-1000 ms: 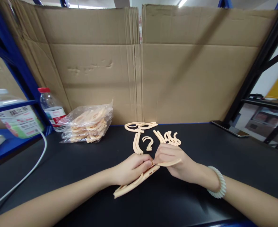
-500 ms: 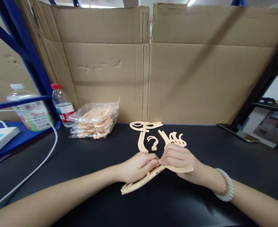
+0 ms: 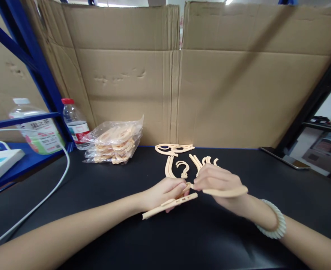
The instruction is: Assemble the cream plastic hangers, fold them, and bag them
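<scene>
My left hand (image 3: pixel 164 192) is closed around a beige plastic hanger arm (image 3: pixel 179 201), a long slotted piece tilted up to the right. My right hand (image 3: pixel 218 178) pinches a second, curved hanger arm (image 3: pixel 227 192), whose wide end sticks out to the right below the fingers. A small beige part (image 3: pixel 188 185) shows between the fingertips of both hands; whether it belongs to one of the arms I cannot tell. Just beyond lie a loose hanger hook (image 3: pixel 184 168) and curved hanger arms (image 3: pixel 169 167). More hooks (image 3: pixel 207 160) are partly hidden behind my right hand.
At the back of the black table lies a hanger (image 3: pixel 167 149). Clear bags of beige parts (image 3: pixel 115 140) are stacked to the left, beside a red-capped bottle (image 3: pixel 77 127). A white cable (image 3: pixel 61 176) crosses the left side. A dark flat device (image 3: pixel 283 158) rests at the right.
My right hand has moved slightly right and up with its hanger arm, away from the slotted arm's end. My left hand has turned its arm, which now shows edge-on and free at its right end.
</scene>
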The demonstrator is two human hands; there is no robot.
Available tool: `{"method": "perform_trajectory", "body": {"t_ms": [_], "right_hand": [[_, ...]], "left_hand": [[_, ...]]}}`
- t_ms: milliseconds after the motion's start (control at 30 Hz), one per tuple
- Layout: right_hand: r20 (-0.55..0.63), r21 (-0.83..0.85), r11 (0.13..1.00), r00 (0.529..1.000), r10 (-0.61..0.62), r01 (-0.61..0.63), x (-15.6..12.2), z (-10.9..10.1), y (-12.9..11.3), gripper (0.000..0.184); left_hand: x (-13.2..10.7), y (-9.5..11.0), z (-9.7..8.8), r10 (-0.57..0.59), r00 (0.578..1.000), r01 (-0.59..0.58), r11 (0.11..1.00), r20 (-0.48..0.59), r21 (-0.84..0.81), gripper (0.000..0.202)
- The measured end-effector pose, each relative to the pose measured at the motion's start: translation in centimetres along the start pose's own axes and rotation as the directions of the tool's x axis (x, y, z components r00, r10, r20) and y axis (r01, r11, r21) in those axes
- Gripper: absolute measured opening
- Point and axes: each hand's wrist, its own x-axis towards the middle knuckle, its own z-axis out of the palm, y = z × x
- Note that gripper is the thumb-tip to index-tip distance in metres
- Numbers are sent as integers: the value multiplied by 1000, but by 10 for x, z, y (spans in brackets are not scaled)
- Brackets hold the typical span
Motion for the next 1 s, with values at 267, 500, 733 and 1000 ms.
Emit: {"method": "perform_trajectory", "body": {"t_ms": [267,500,733,1000], "right_hand": [[-41,27,837,836,547,-547,-2,-43,51,14],[98,-96,581,573,813,-808,-23,-49,81,34],[63,-390,554,579,813,-736,-23,-45,78,18],[120,-446,714,755,644,-539,-31,-33,78,27]], "left_hand": [[8,-8,-2,-41,995,-1,911,-94,-413,45],[10,-6,-8,-45,988,-46,825,-145,-563,42],[11,-3,-8,-172,954,-9,800,-244,-600,20],[12,-5,-9,-208,938,-17,773,-279,-634,14]]}}
